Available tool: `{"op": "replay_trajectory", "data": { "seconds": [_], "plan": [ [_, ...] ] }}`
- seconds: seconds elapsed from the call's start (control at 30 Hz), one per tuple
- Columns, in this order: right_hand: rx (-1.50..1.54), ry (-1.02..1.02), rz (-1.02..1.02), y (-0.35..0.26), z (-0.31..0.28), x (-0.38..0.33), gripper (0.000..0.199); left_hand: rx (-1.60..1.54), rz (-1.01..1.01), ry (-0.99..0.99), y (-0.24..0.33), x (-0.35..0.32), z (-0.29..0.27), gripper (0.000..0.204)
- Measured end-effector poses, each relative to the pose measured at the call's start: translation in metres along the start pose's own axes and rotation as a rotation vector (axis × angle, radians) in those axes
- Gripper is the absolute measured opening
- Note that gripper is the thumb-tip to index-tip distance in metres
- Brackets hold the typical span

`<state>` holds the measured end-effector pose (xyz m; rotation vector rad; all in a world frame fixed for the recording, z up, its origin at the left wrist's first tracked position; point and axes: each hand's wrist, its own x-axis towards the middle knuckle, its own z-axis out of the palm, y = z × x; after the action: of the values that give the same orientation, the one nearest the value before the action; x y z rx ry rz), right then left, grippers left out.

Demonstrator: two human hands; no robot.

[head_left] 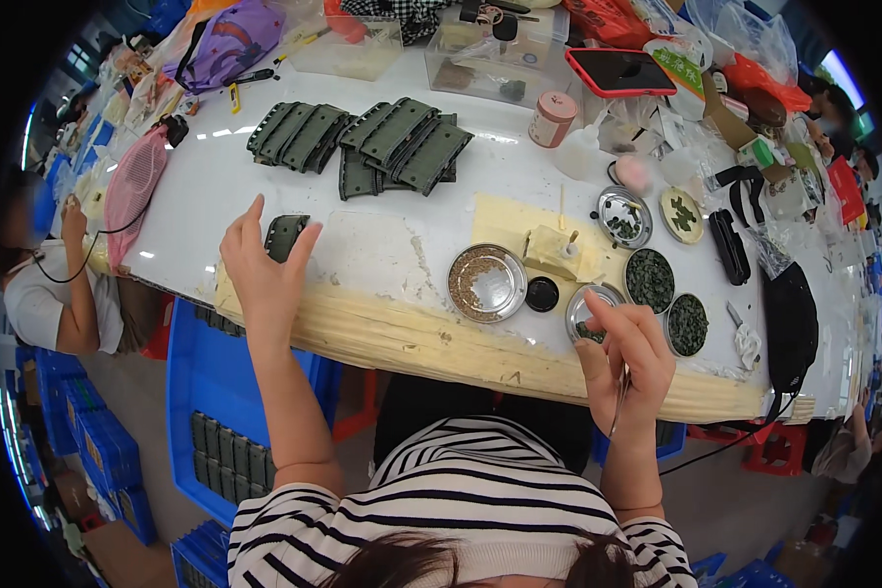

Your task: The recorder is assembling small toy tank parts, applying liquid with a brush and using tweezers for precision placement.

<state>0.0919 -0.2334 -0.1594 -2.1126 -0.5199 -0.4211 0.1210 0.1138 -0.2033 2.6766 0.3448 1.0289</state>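
Note:
On the left of the white table my left hand [265, 269] is open, thumb and fingers spread around a single dark green ribbed plastic piece [284, 237]. Whether the fingertips touch it I cannot tell. My right hand [629, 358] is closed in a pinch on a thin metal tool [618, 400], whose slim shaft runs down along the palm; its tip is hidden. Just beyond that hand sits a small metal dish [592, 294] with a few dark green bits. Two round tins of dark green bits, a fuller tin [649, 280] and a lower tin [688, 325], stand beside it.
Stacks of green pieces [402, 147] lie at the back. A tin of brown grains [487, 282], a black cap [542, 294] and a yellowish block [563, 253] stand mid-table. A phone [620, 73] rests at the back right. Below the left edge is a blue crate [206, 372].

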Motion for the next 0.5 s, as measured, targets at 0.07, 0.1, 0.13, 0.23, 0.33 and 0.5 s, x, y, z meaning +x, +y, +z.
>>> {"op": "replay_trajectory", "data": {
  "seconds": [0.07,0.1,0.13,0.23,0.33,0.5],
  "plan": [
    [-0.004,0.000,0.001,0.000,-0.001,0.000,0.046,-0.219,0.084,-0.051,0.026,0.021,0.003,0.055],
    [-0.011,-0.007,0.000,0.000,-0.001,0.000,0.046,-0.334,0.125,-0.075,0.039,0.033,0.010,0.054],
    [-0.010,-0.016,-0.004,-0.002,-0.002,0.000,0.046,-0.316,0.173,-0.102,0.050,0.047,0.014,0.048],
    [-0.004,-0.024,-0.016,-0.006,0.000,-0.002,0.047,-0.172,0.247,-0.246,0.061,0.083,0.045,0.043],
    [0.002,-0.015,-0.011,-0.006,0.000,-0.004,0.047,-0.088,0.249,-0.392,0.066,0.101,0.058,0.044],
    [0.018,-0.026,0.001,0.000,0.000,-0.006,0.047,-0.093,0.248,-0.433,0.069,0.105,0.056,0.044]
  ]
}}
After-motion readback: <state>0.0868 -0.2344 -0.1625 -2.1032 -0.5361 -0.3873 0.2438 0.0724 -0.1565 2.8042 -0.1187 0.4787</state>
